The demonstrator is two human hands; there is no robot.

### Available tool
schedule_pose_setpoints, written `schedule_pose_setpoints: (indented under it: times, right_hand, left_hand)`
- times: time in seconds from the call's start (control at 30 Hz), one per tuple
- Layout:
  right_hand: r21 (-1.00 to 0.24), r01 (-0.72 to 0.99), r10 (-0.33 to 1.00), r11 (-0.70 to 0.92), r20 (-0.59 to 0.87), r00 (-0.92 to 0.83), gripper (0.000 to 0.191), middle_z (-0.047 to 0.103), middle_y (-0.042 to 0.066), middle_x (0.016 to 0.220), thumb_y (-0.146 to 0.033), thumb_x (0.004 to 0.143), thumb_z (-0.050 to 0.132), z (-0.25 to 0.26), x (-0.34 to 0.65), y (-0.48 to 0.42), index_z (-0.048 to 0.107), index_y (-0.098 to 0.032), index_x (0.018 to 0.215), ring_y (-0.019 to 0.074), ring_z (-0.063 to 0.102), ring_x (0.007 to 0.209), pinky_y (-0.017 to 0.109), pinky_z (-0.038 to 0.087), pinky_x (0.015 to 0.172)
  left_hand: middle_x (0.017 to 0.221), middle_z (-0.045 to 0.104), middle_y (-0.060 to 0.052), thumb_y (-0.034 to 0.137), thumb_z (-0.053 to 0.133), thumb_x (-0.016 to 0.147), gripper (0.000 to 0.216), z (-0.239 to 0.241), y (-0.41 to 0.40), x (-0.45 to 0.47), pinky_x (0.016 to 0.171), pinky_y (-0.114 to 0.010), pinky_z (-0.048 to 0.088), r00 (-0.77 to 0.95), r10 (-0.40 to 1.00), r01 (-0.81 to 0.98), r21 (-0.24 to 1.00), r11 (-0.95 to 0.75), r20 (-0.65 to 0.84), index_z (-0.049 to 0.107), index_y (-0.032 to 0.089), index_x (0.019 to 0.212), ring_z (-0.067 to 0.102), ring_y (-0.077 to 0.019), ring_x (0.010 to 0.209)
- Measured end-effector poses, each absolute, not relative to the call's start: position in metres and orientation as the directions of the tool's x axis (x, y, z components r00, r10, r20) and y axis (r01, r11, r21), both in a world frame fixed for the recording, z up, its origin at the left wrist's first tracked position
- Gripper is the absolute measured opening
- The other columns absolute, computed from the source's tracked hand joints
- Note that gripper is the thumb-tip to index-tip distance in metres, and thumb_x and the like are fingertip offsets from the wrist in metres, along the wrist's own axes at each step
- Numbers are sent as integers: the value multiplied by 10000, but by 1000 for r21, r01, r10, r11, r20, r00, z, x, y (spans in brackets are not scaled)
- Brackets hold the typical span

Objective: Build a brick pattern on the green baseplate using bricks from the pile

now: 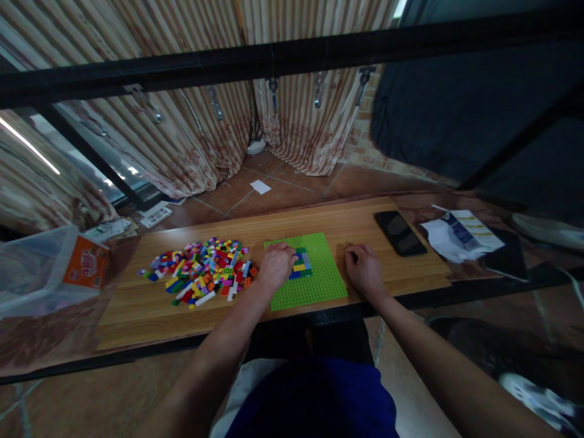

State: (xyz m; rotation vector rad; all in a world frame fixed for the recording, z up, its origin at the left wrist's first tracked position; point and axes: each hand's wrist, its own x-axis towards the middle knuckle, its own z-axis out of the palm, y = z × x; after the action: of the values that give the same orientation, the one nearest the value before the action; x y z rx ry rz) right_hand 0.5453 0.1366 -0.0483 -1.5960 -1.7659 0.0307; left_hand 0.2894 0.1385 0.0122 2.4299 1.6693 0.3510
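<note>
A green studded baseplate (pixel 319 277) lies on the wooden table (pixel 137 304) in front of me. A small block of stacked bricks (pixel 302 263), blue, yellow and green, stands on it. My left hand (pixel 276 266) rests on the baseplate's left edge with fingers curled, touching the stacked bricks; whether it holds a brick is hidden. My right hand (pixel 364 268) lies on the table just right of the baseplate, fingers curled under, with nothing visible in it. A pile of several loose coloured bricks (pixel 201 271) lies left of the baseplate.
A black phone (pixel 400 233) lies at the right back of the table. Crumpled paper and a leaflet (pixel 460 234) sit further right. A clear plastic box (pixel 41 267) with an orange label stands at the left end. Curtains and tiled floor lie behind.
</note>
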Motion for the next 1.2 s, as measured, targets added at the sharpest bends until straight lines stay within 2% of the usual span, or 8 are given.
schedule_pose_setpoints:
  times: [0.23,0.47,0.6,0.73,0.83,0.93,1.03,1.2]
  right_hand:
    - [-487,847,878,212,475,54,214,621,98,821,-239,866,472,-46,545,136,667,-175,803,228,557,807,349,449,754]
    - [-504,839,886,203,460,62,224,623,99,829,-244,870,466,-46,544,136,668,-182,797,231,558,816,356,448,757]
    - [-520,830,889,200,453,70,228,629,105,842,-260,874,470,-45,546,135,674,-180,813,238,564,827,365,457,761]
    - [-518,830,892,209,448,56,275,648,130,902,-252,899,437,-37,542,132,693,-151,911,248,574,858,383,472,792]
    - [-413,864,892,290,443,-88,353,637,162,1121,-259,932,394,-25,520,122,663,-151,1133,281,549,1046,436,441,911]
    - [-284,868,888,407,347,-303,434,483,144,1430,-363,952,411,-12,486,108,555,-210,1332,324,400,1305,501,348,1038]
    - [-249,873,898,420,253,-360,520,361,141,1538,-462,965,386,-5,462,99,473,-218,1416,349,265,1414,570,262,1093]
    - [-225,859,884,460,207,-419,542,285,129,1582,-508,964,380,-8,455,97,456,-252,1436,360,201,1453,607,206,1116]
  left_hand:
    - [925,714,-53,232,593,877,136,7,136,297,857,-318,480,174,979,877,435,-205,110,714,190,923,645,-189,883]
    - [1031,721,-64,186,503,898,249,14,142,282,897,-334,487,-31,990,820,569,-54,138,680,189,1073,654,-202,959]
    - [1091,683,-101,171,508,873,306,12,128,276,981,-390,452,-97,961,849,526,-55,257,648,154,1144,609,-239,1057]
    - [1277,589,-132,287,514,903,363,5,92,285,1019,-467,418,-73,954,905,422,-60,291,613,175,1233,532,-290,1167]
    - [1456,440,-154,391,516,914,447,2,70,297,1059,-545,364,-43,968,935,352,-49,248,562,197,1314,424,-339,1296]
    - [1525,348,-169,445,476,928,505,3,62,305,1102,-613,283,1,983,947,315,-60,185,517,191,1362,326,-360,1380]
    - [1548,317,-164,397,411,955,480,4,63,306,1110,-653,246,33,989,950,303,-75,143,494,195,1383,274,-352,1418]
    - [1576,269,-157,260,433,925,483,-3,66,300,1111,-685,213,78,990,952,284,-109,118,463,208,1405,236,-341,1443]
